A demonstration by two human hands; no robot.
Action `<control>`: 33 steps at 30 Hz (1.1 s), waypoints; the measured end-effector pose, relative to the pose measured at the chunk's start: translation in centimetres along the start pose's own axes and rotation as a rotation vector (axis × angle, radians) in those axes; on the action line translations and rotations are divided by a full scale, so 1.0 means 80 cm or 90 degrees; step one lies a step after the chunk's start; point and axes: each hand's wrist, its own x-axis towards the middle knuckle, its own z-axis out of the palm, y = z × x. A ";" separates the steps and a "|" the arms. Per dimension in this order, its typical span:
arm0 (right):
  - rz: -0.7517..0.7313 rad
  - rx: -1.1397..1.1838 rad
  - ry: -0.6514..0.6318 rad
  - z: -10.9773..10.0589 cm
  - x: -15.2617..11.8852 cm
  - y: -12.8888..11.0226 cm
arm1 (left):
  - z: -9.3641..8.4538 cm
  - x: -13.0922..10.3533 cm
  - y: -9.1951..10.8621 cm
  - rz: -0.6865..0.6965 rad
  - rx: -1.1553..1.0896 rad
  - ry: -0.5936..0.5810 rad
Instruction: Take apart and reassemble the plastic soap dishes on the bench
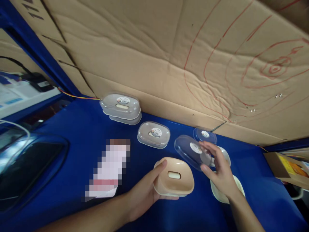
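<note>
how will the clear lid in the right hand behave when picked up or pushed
The clear lid is probably light, looking thin and see-through. It seems stiff: held near one end by the right hand, it shows no obvious sag. Its smooth, shiny surface may be slippery.

A big sheet of creased brown cardboard [135,48] stands as the wall here, hand-drawn red rings [274,68] spreading over its right side and the digits 11 printed in black at upper left. I see 1 blue beam [18,27] slanting down along its left edge. Below lies a glossy blue tabletop [79,129]. The light is soft, dimming at the upper right corner.
</note>
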 end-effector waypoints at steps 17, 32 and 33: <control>-0.136 -0.025 -0.279 0.005 -0.035 -0.047 | 0.004 -0.003 0.011 -0.005 0.032 -0.035; -0.125 -0.038 -0.225 0.029 -0.027 -0.014 | -0.004 0.004 -0.004 0.002 -0.060 -0.045; -0.122 -0.051 -0.200 0.025 -0.023 -0.008 | -0.005 0.005 -0.005 0.010 -0.077 -0.040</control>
